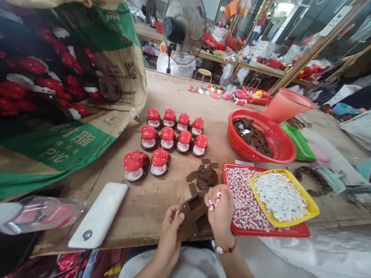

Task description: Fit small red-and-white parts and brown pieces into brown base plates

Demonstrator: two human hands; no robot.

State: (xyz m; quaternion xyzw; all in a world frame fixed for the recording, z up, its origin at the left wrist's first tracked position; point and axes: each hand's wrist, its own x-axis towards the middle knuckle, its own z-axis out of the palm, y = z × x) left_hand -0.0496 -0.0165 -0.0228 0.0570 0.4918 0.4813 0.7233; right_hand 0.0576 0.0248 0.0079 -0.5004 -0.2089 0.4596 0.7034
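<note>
My left hand (171, 227) is closed on the near left edge of a brown plastic base (188, 222) with rectangular recesses, thumb on top. A small red and white bit shows by its fingertips. My right hand (222, 212) is curled round several small white-and-red pieces (213, 201), just over the right side of the base. Beyond both hands lies a pile of flat brown plates (206, 175). To the right, a red tray (301, 231) holds many more white-and-red pieces, with a yellow tray (314, 211) of small white pieces resting on it.
Several red figures on dark bases (159, 162) stand in rows. A red basket (282, 148) holds brown plates; behind are a red bucket (286, 104) and green tray (300, 143). A white power bank (100, 216) and large sack (116, 112) are at left, a fan (185, 31) beyond.
</note>
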